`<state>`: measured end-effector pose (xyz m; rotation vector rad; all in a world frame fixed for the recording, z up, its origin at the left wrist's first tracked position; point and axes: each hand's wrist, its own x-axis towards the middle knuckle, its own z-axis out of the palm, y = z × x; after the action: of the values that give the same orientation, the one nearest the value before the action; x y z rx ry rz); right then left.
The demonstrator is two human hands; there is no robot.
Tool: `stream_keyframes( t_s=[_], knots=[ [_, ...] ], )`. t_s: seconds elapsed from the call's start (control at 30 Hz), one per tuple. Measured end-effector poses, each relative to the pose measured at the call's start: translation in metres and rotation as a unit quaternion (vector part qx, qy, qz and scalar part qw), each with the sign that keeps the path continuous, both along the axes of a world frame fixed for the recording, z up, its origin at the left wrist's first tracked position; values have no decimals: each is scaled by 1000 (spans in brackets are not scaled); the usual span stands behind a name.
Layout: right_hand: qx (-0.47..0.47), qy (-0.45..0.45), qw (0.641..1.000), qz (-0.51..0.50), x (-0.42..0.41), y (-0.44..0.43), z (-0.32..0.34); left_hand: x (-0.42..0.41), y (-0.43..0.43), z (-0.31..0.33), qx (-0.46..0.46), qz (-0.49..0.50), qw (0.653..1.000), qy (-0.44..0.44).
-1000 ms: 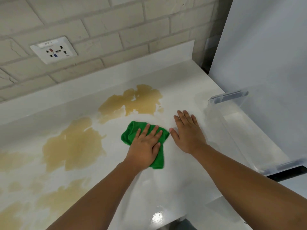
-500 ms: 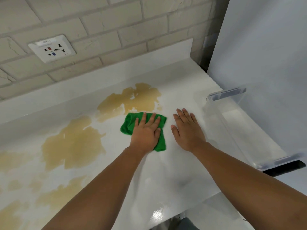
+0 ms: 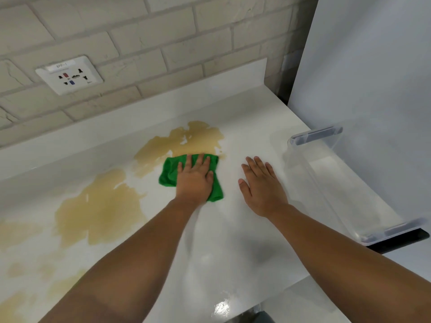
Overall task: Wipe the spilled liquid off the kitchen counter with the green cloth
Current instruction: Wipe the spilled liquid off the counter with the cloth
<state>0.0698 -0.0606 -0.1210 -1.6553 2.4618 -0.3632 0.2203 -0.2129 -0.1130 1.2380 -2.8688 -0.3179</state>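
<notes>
Pressing the green cloth [image 3: 168, 174] under the flat, straight-fingered left hand [image 3: 194, 180], spilled liquid [image 3: 198, 138] just beyond its fingertips; resting the right hand [image 3: 262, 185] flat, fingers straight, on the counter [image 3: 233, 229] just beside.

A person's arms, close up: the left forearm [image 3: 130, 257] and the right forearm [image 3: 345, 255] are both bare from the wrist to the near edge of view. The left grip [image 3: 194, 180] and right grip [image 3: 262, 190] are bare too, with nails cut short.
</notes>
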Motion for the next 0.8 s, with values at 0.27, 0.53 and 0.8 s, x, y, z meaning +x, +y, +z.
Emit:
stream_keyframes(
  t_s=[0.27, 0.53, 0.8],
  knots=[
    [-198, -69, 976, -63, 16, -7, 20, 13, 64, 21, 207, -75, 961, 169],
    [12, 19, 995, 95, 89, -28, 13, 76, -3, 29, 52, 85, 964, 248],
    [48, -14, 999, -9, 16, -41, 8, 92, -5, -13, -27, 25, 993, 115]
  ],
)
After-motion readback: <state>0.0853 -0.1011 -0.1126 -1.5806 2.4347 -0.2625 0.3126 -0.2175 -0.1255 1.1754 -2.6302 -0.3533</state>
